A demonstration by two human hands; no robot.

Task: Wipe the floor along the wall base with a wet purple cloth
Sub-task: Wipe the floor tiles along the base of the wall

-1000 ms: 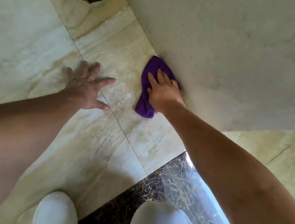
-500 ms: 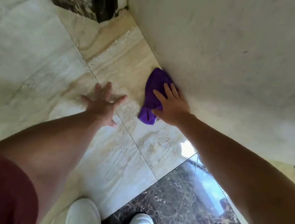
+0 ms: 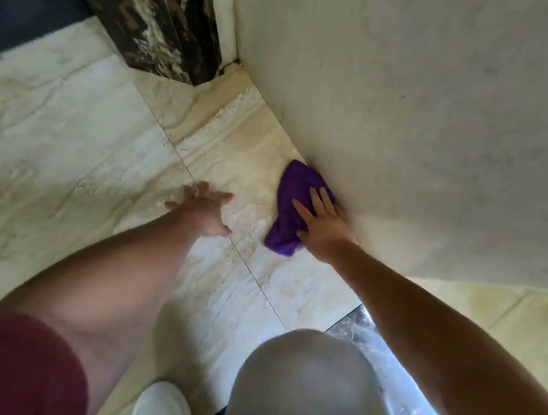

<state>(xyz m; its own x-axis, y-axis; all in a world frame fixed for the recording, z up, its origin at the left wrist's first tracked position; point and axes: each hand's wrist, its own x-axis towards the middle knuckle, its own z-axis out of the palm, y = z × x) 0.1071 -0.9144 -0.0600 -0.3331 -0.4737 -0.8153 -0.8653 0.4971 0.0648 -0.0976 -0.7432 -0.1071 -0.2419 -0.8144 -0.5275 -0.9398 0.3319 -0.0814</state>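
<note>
Cloth [image 3: 291, 206]: purple, bunched, on marble floor tile [image 3: 66, 147] tight against wall base [image 3: 383, 234]. Right hand [image 3: 323, 229] flat on top, fingers spread, pressing not gripping. Left hand [image 3: 203, 209] open, nothing in it, looks braced on tile. Guessing soft, light, soggy; palm pressure mid-cloth beats pinching.

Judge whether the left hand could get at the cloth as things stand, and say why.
Probably yes. The left hand lies open on the floor beside the cloth, with only bare tile between them. The right hand presses on the cloth's wall side; its near edge is uncovered.
</note>
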